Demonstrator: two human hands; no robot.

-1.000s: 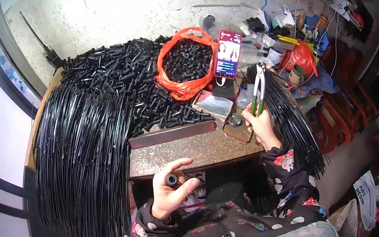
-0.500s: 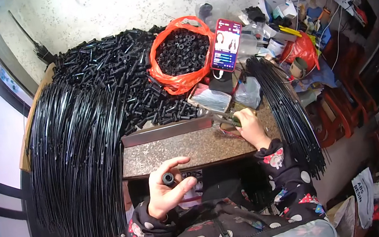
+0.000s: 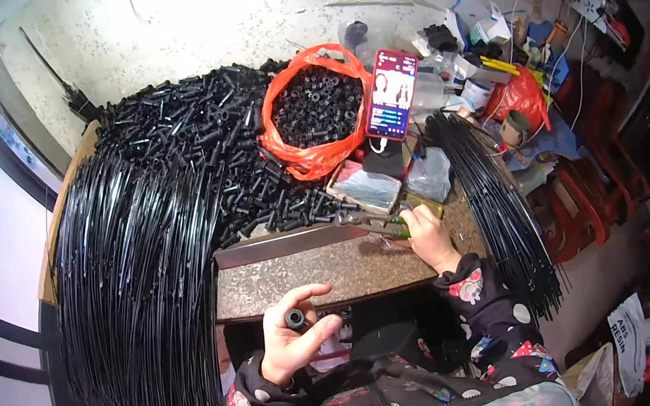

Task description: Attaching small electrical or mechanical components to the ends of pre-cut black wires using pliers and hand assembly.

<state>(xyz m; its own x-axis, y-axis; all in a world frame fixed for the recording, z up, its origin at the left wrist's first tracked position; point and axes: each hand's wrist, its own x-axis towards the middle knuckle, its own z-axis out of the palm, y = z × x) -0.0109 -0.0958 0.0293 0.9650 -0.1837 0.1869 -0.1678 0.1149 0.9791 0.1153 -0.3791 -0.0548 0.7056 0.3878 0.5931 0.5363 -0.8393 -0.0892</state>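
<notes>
My left hand is raised in front of my chest and pinches a short black tube piece between thumb and fingers. At the far edge of the brown stone slab, my right hand grips green-handled pliers that lie flat on the slab, jaws pointing left. A long metal bar lies along the back of the slab. Behind it is a heap of short black tube pieces.
A big sheaf of long black rods fans out on the left, a thinner one on the right. An orange bag of black rings, a lit phone, small boxes, bottles and clutter fill the back right.
My right hand came down from holding the pliers upright and laid them flat on the slab. The left hand kept the tube piece and barely moved.
</notes>
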